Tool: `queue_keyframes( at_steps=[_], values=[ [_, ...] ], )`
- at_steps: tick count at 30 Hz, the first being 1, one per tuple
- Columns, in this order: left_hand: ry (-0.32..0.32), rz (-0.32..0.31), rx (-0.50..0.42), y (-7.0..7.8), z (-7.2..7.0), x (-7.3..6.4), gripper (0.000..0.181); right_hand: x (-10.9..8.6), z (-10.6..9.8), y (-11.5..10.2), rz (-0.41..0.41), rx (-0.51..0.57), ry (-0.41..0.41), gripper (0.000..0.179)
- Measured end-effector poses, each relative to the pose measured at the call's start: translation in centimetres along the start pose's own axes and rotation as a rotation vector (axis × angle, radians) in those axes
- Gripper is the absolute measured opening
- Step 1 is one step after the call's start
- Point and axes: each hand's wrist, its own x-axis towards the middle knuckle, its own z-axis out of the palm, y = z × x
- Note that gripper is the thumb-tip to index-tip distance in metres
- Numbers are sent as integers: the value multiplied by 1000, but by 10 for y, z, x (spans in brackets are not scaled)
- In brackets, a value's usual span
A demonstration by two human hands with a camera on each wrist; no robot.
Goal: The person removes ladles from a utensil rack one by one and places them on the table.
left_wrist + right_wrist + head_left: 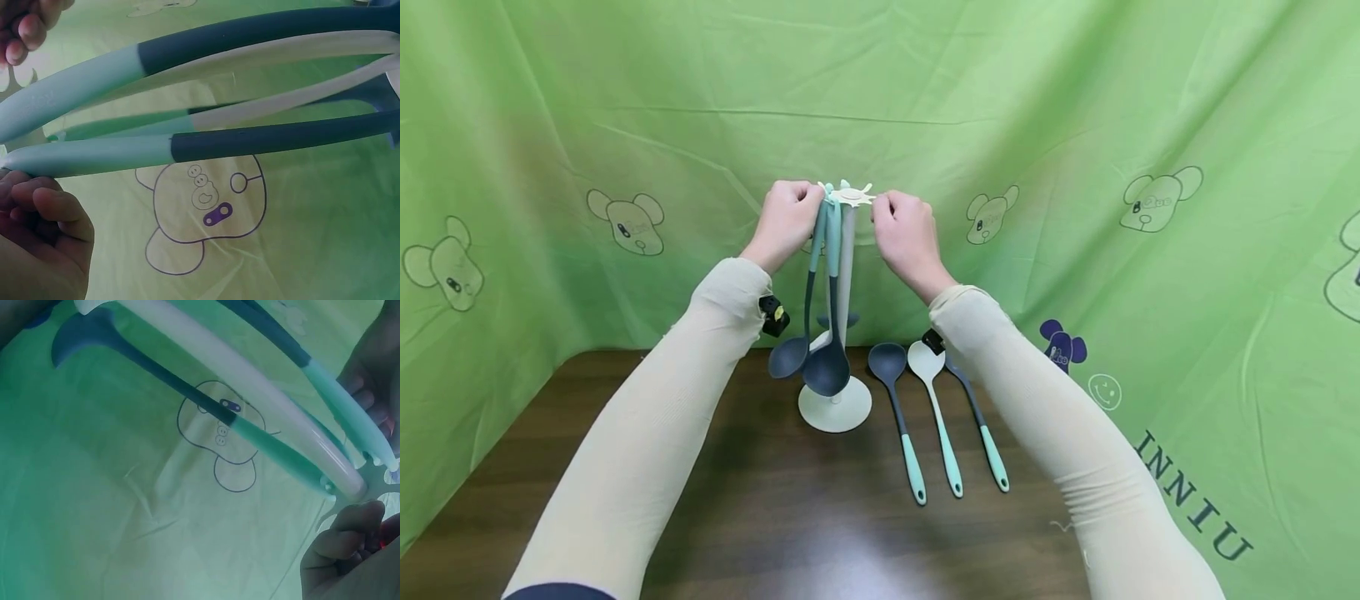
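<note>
A white utensil rack [845, 275] stands upright on a round base, with a crown of small hooks on top. At the crown's left side, my left hand [790, 212] has curled fingers pinching at the hook beside the handle end of a hanging ladle [787, 358]. Opposite it, my right hand [906, 233] pinches a hook on the crown's right. A second dark ladle [827, 371] hangs in front of the pole. Behind the pole hangs another dark-headed utensil [87, 337]. All have mint-green handles [94, 156]. Fingers partly hide the gripped hooks.
On the brown table [760, 517], right of the base, lie a dark round-headed spoon [887, 360], a white spoon [927, 362] and a dark utensil [970, 400] whose head is partly behind the right sleeve. A green printed cloth [880, 83] hangs behind and at both sides.
</note>
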Motion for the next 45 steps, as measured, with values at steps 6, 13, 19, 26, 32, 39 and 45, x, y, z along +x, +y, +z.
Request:
queue_keyframes(
  at_steps=[6,13,19,26,32,39,45],
  values=[
    [-12,12,60,7,2,-3,36,12,-3,2,121,122,-56,36],
    [4,28,82,7,8,-6,36,21,-5,5,213,226,-90,32],
    [77,32,130,2,5,-18,42,20,-2,1,204,258,-90,34],
    [29,115,416,-13,3,-50,46,19,4,-3,206,267,-97,35],
    [-97,131,731,-20,19,-76,43,20,5,-3,205,263,-101,37],
    [-120,121,838,-34,44,-89,49,19,1,-1,224,271,-107,38],
    [-74,129,809,-48,55,-88,45,20,1,-2,219,255,-91,40]
  ],
)
